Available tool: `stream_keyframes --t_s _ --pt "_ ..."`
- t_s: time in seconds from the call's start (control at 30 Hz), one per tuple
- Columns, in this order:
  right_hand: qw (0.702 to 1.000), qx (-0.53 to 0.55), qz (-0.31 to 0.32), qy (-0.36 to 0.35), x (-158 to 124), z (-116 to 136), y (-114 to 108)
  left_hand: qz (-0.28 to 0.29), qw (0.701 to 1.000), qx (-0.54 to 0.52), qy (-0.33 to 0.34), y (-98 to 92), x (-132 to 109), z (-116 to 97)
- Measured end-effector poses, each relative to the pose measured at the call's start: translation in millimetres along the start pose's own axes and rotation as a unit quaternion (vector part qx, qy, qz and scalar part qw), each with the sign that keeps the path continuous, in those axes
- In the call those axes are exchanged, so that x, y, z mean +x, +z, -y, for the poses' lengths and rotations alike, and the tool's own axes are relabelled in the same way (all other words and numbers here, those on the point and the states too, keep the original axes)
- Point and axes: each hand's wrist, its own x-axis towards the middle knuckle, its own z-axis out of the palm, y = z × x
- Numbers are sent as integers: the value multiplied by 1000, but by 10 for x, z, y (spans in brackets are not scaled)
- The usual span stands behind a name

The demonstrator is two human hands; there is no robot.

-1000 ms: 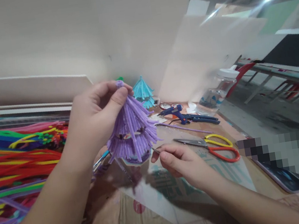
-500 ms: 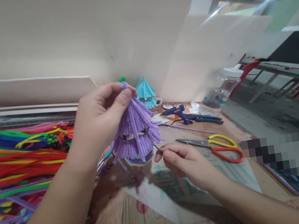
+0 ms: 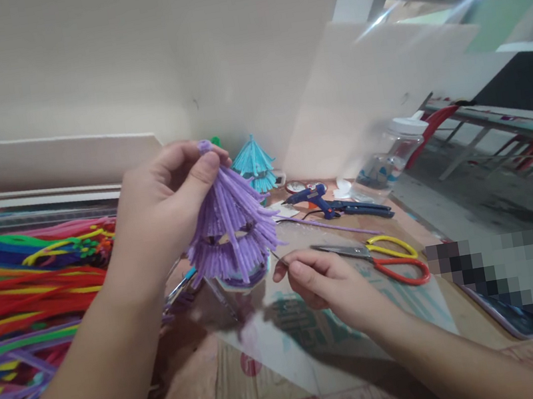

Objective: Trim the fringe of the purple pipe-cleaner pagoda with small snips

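My left hand point(image 3: 170, 201) pinches the looped tip of a purple pipe-cleaner tree point(image 3: 232, 232) and holds it up above the work surface. The tree is a cone of two layered tiers, with a dark gap and a pale strip between them. Close to its lower right edge, my right hand point(image 3: 323, 281) is closed in a pinch on a thin dark wire-like piece point(image 3: 278, 257), whose far end reaches the purple fringe. Whether that piece is fixed to the tree, I cannot tell. Behind stands a light blue pipe-cleaner tree point(image 3: 255, 164).
Many coloured pipe cleaners point(image 3: 32, 284) are heaped on the left. To the right lie scissors point(image 3: 391, 254), a blue glue gun point(image 3: 310, 199), dark-handled pliers point(image 3: 364, 209) and a phone point(image 3: 511, 309). A clear jar point(image 3: 393, 149) stands near the back right.
My left hand and the purple tree have shifted slightly left, partly with the camera's view. The right hand keeps its pinch near the tree's lower edge, now a little farther from it.
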Motion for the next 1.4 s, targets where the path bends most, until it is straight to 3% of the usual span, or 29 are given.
stream_keyframes --t_s 0.53,1.13,1.4 --pt "1000 16 -19 -3 3 33 5 7 999 18 31 26 -8 -23" --pt "998 61 12 5 -17 -3 13 21 999 23 19 43 -23 -41" --pt "999 52 2 3 1 12 22 30 997 49 51 31 -5 -5"
